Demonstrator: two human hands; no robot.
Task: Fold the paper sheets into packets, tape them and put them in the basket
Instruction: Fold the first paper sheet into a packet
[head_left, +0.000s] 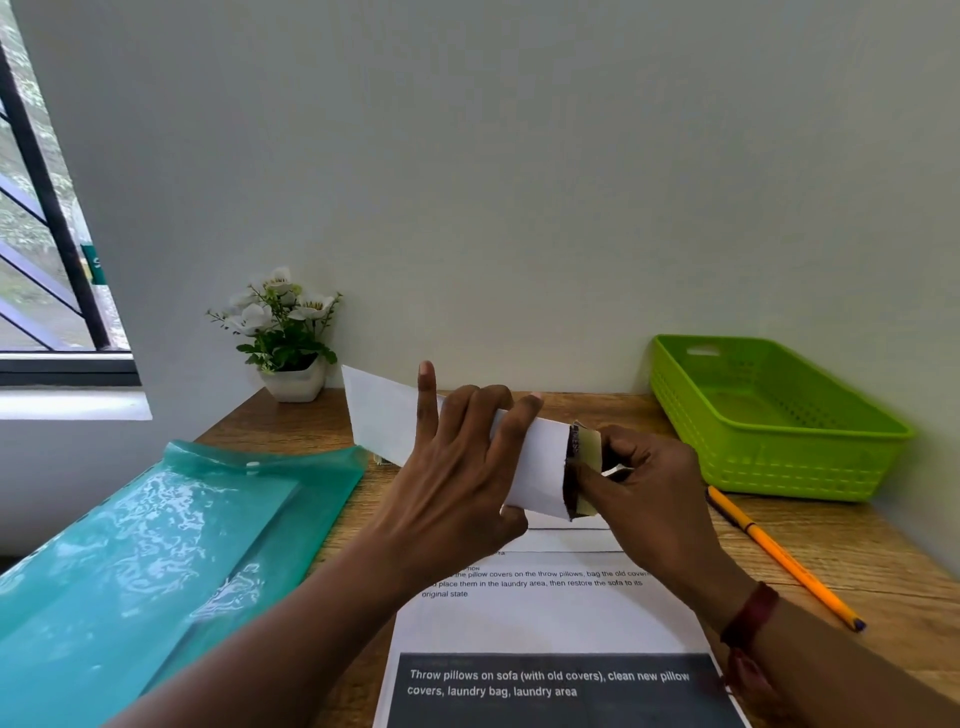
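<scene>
A folded white paper packet is held up above the wooden desk, slanting from upper left down to the right. My left hand grips its middle, index finger pointing up. At the packet's right end my right hand presses a piece of pale tape over the open edge, where dark print shows. The green plastic basket stands at the back right against the wall, with nothing visible inside. A stack of printed paper sheets lies on the desk below my hands.
A teal plastic document folder lies at the left, partly over the desk edge. An orange pencil rests diagonally at the right. A small pot of white flowers stands at the back left by the wall. A window is at far left.
</scene>
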